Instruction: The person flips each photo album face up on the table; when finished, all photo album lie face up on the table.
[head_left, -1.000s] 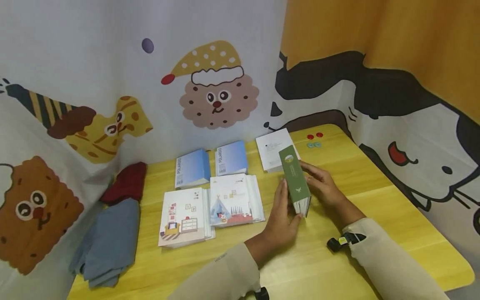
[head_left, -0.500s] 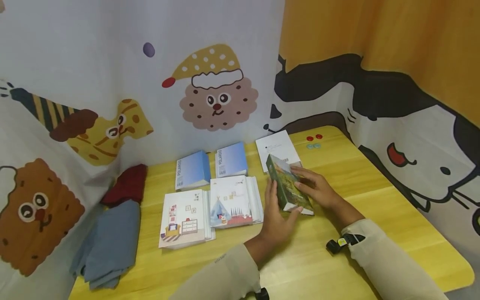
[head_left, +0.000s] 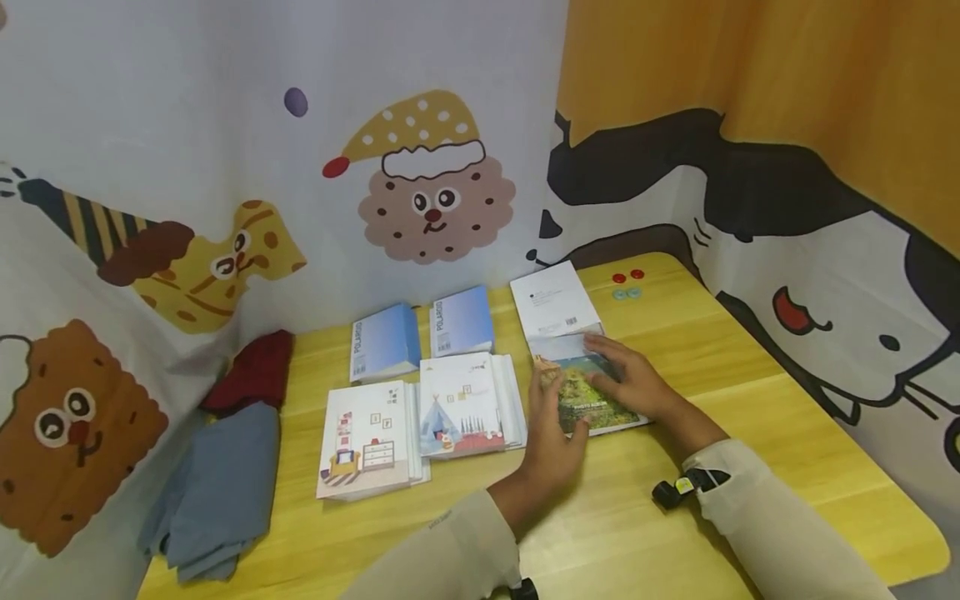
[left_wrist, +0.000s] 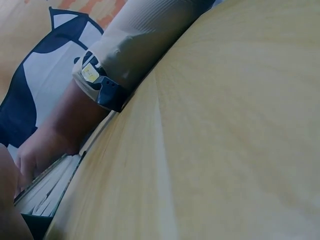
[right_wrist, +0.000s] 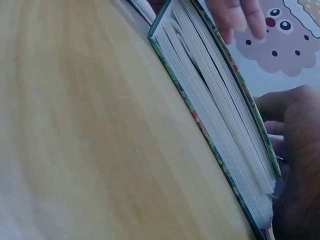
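A thick album (head_left: 600,417) with a yellow-green landscape cover lies nearly flat in front of the white album (head_left: 555,300). My left hand (head_left: 551,442) is at its spine side, fingers extended and thumb by the near edge. In the right wrist view, left-hand fingers (right_wrist: 235,17) hover over the cover. My right hand (head_left: 637,379) rests at the far right corner, thumb over the cover, fingers along the edge. The album's (right_wrist: 210,110) page edges show side-on there. From the left wrist, the right hand (left_wrist: 45,147) appears beyond the album's pages (left_wrist: 50,190).
Two white illustrated albums (head_left: 367,437) (head_left: 465,404) lie left of my hands. Two blue albums (head_left: 382,342) (head_left: 461,321) are behind them. Folded grey cloth (head_left: 221,492) and dark red cloth (head_left: 251,371) sit at the left edge. Red discs (head_left: 627,276) and pale blue discs (head_left: 627,293) lie far right.
The album stood on edge with its green spine up, then tilted rightward and now lies cover up. Both hands followed it down, and the left fingers have loosened.
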